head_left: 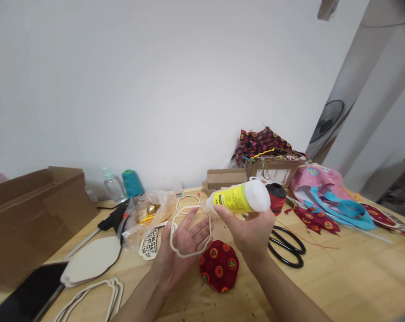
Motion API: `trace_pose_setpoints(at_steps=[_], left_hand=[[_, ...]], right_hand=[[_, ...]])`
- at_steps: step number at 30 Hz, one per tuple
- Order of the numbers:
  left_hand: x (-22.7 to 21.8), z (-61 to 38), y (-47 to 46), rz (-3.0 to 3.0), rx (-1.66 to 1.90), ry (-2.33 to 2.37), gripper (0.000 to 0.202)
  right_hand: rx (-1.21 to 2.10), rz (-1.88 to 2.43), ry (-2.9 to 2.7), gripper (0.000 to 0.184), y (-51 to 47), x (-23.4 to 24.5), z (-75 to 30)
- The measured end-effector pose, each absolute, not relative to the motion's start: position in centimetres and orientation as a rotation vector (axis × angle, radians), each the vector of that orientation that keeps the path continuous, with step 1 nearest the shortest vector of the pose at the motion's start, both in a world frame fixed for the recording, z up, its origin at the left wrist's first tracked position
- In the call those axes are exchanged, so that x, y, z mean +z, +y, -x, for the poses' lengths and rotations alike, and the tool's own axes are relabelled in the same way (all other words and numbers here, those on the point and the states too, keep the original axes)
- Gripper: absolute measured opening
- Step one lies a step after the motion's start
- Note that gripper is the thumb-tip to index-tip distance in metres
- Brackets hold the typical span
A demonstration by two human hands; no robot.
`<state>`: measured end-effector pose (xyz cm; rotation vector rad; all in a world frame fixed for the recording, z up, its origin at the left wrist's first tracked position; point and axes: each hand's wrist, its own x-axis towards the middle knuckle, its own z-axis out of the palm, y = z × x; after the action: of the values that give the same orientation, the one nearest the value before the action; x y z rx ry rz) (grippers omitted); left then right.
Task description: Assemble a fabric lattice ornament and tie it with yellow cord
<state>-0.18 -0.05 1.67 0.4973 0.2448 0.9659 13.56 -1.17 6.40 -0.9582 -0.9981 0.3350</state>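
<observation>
My left hand [189, 237] is turned palm up with a thin, pale wooden frame with a scalloped outline [189, 256] in its grip. The fingers show through the frame's opening. My right hand [251, 235] is wrapped round a white plastic bottle with a yellow label [239, 198]. The bottle is tipped on its side, its narrow end pointing left at the frame's upper right edge. Whether anything comes out of it, I cannot tell. Below and between my hands, a dark red patterned fabric-covered panel [219, 267] lies on the table.
Left are a cardboard box [31, 223], wooden panels [93, 259], stacked frames [117, 295], a phone [29, 290], a glue gun [113, 219] and a plastic bag [138, 219]. Right are black-handled scissors [286, 246], red thread [276, 199] and blue ribbon [343, 208]. A wall stands behind.
</observation>
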Motion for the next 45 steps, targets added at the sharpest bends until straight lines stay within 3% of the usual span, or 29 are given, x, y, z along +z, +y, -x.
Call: trace_pose_setpoints(at_steps=[4,13,25,31,45], left_hand=[[2.01,0.35,0.05,-0.496,0.981,0.256,0.07],[1.55,0.2,0.18,-0.531,0.946,0.232,0.077],[1.83,0.8,0.48,-0.5,0.991,0.193,0.067],[1.95,0.38,0.28,-0.502,0.989,0.216,0.069],[1.6,0.23,0.36,-0.525,0.974,0.197,0.073]], right_hand=[[0.324,0.9,-1.001,0.025,-1.09,6.35,-13.97],[0.371,0.862,-1.001,0.032,-1.22,6.38,-12.99],[0.29,0.898,-1.007,0.027,-1.1,6.2,-13.67],[0.338,0.898,-0.998,0.036,-1.05,6.28,-13.24],[0.281,0.936,-1.059,0.029,-1.18,6.21,-13.52]])
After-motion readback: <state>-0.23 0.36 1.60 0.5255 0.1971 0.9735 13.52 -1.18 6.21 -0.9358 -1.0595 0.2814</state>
